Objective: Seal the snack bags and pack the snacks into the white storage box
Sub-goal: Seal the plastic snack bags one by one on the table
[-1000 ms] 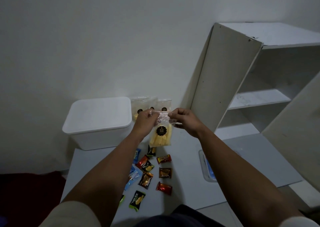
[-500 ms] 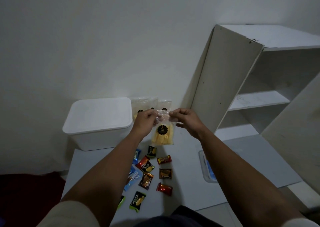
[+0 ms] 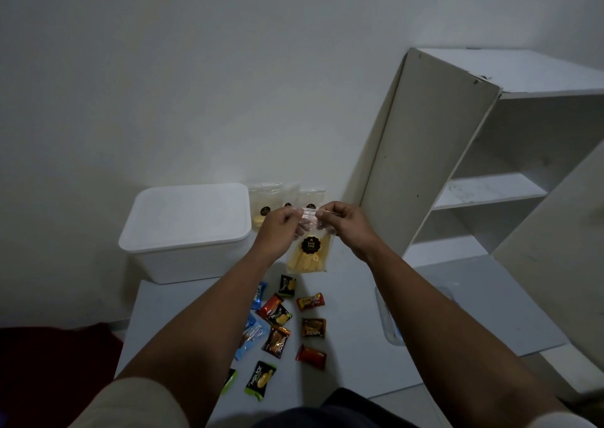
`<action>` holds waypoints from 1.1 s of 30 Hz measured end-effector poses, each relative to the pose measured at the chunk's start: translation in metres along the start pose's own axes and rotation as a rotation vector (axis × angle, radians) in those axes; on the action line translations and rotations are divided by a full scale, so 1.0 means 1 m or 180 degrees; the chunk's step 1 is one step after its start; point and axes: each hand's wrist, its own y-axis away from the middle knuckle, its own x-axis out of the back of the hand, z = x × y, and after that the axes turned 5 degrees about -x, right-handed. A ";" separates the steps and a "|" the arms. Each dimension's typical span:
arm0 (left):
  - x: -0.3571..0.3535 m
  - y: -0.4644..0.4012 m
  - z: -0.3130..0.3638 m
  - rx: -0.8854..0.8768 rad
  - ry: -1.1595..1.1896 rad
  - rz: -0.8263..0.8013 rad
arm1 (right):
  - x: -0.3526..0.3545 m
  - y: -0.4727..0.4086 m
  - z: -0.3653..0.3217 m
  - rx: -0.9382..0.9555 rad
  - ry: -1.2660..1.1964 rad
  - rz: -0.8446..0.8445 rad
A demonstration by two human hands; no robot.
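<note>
Head view. Dim room, plain pale wall; a low grey-white table (image 3: 343, 346) runs up to it, and a white shelf unit (image 3: 490, 172) stands at the right, its side panel tilted in the wide lens.

White storage box (image 3: 186, 231) sits at the table's far left corner, lid on. Just right of it, against the wall, more clear snack bags (image 3: 274, 199) with dark round labels stand upright, partly hidden behind the hands.

Both arms reach forward over the table. Left hand (image 3: 277, 228) and right hand (image 3: 343, 225) hold one clear snack bag (image 3: 309, 251) in the air between them, above the table's far end. Each hand pinches the bag's top strip, thumb against fingertips, left at the left corner, right at the right corner; the strip is crumpled between them. Yellow sticks fill the bag's lower half, under a black label.

Below the bag, small wrapped snacks (image 3: 281, 326) lie scattered on the table: green, red, orange, brown and blue wrappers, mostly apart, a few overlapping. A flat translucent lid-like item (image 3: 387, 323) lies under the right forearm; cannot tell what it is.
</note>
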 end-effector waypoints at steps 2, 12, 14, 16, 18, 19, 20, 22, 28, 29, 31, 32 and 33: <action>0.001 0.001 -0.001 -0.0116 -0.0089 0.0137 | 0.002 -0.002 0.002 -0.0018 -0.0038 0.0016; -0.002 0.002 0.000 -0.0179 -0.0093 -0.0020 | 0.004 -0.001 0.004 0.0003 0.0070 -0.0225; -0.002 0.001 0.001 -0.0189 -0.0114 -0.0003 | 0.005 0.000 0.002 -0.0008 0.0067 -0.0262; -0.002 0.000 0.002 -0.0188 -0.0090 0.0162 | 0.006 0.003 0.000 -0.0019 -0.0026 -0.0278; -0.002 0.000 0.002 -0.0176 0.0004 0.0367 | 0.008 0.003 0.001 -0.0030 -0.0203 -0.0257; -0.002 0.001 0.002 -0.0178 0.0035 0.0404 | 0.009 0.003 0.002 -0.0001 -0.0237 -0.0228; -0.004 0.001 0.002 -0.0180 0.0052 0.0390 | 0.009 0.003 0.004 0.0037 -0.0243 -0.0193; -0.007 0.002 0.002 -0.0173 0.0049 0.0319 | 0.010 0.003 0.007 0.0082 -0.0230 -0.0144; -0.006 0.003 -0.002 -0.0117 -0.0011 0.0377 | 0.015 0.010 0.010 -0.0064 -0.0411 -0.0179; -0.006 0.004 -0.002 -0.0100 -0.0012 0.0375 | 0.015 0.011 0.012 -0.0027 -0.0441 -0.0163; -0.006 0.005 -0.001 -0.0092 -0.0001 0.0375 | 0.015 0.011 0.013 0.0004 -0.0483 -0.0140; -0.006 0.005 -0.001 -0.0096 0.0006 0.0351 | 0.015 0.012 0.013 -0.0011 -0.0457 -0.0148; -0.006 0.005 0.001 -0.0101 0.0008 0.0301 | 0.016 0.012 0.013 -0.0038 -0.0400 -0.0155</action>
